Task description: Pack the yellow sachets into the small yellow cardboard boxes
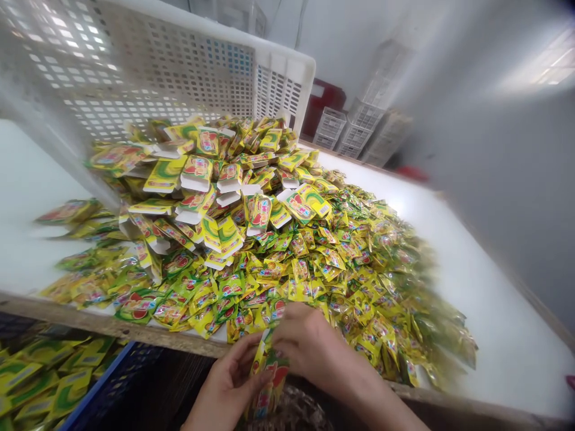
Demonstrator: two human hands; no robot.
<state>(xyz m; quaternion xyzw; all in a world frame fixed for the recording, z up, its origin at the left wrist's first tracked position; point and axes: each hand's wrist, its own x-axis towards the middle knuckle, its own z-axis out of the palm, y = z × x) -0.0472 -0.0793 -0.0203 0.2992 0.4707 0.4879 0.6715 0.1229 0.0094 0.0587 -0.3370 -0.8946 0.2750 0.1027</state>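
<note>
My left hand (229, 383) is wrapped round a small yellow-green carton (271, 383) printed with a red fruit picture, held in front of the table edge. Bent over the carton's upper end is my right hand (303, 341), its fingers closed together there. Whatever they pinch is hidden behind the knuckles. Just beyond both hands lies a wide heap of small shiny yellow and green sachets (359, 269). Flat-folded and open cartons (197, 173) with white flaps are piled on the heap's far left side.
A white perforated plastic crate (285, 60) lies tipped on its side behind the cartons on the white table (476, 263). Below the table edge at left, a blue crate (101, 389) holds yellow-green cartons (40, 383). Stacked grey crates (357, 129) stand by the far wall.
</note>
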